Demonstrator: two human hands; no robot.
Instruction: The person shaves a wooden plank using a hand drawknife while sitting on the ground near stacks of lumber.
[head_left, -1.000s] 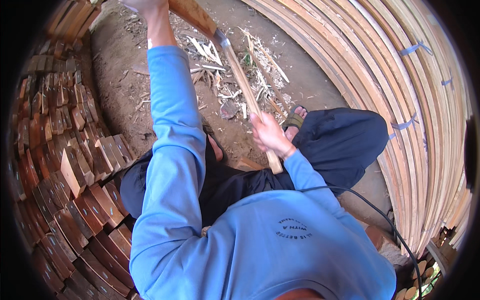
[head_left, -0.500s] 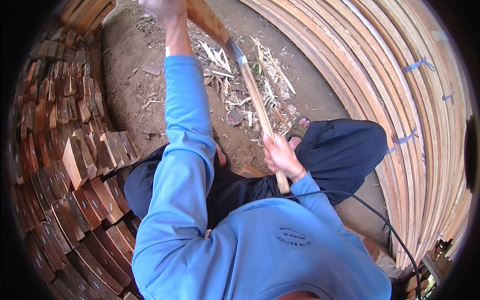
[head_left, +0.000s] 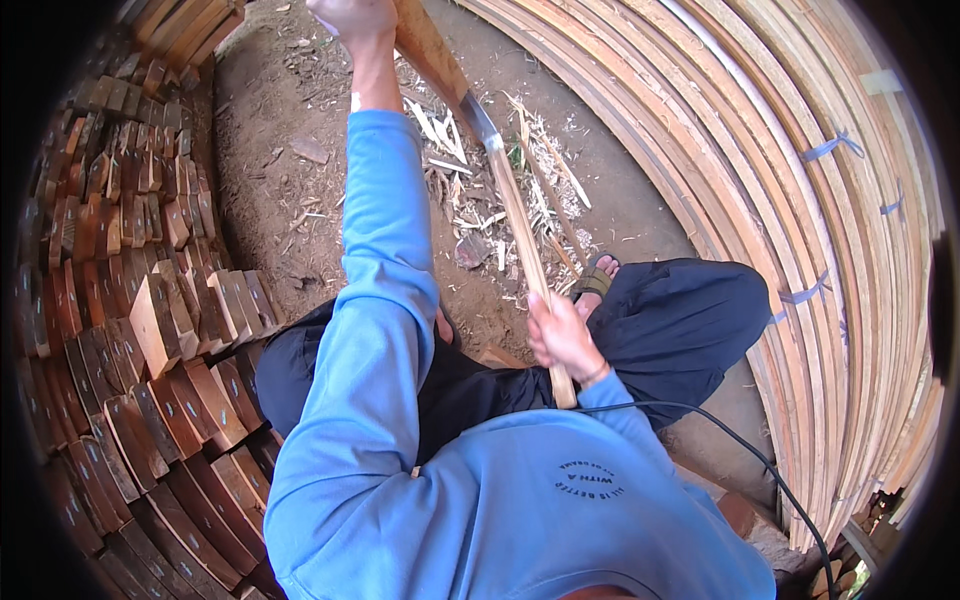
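Gripping the long wooden handle point(head_left: 530, 270) of a blade point(head_left: 480, 122) near its lower end, the right hand point(head_left: 562, 338) is closed round it, while the left hand point(head_left: 352, 15) (fist clenched, farther out) steadies a wood piece point(head_left: 428, 45) slanting over the dirt floor point(head_left: 290, 160).

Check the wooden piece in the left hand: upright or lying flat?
Roughly upright, tilted: the left hand holds the wooden piece by its top, the hatchet blade against its side.
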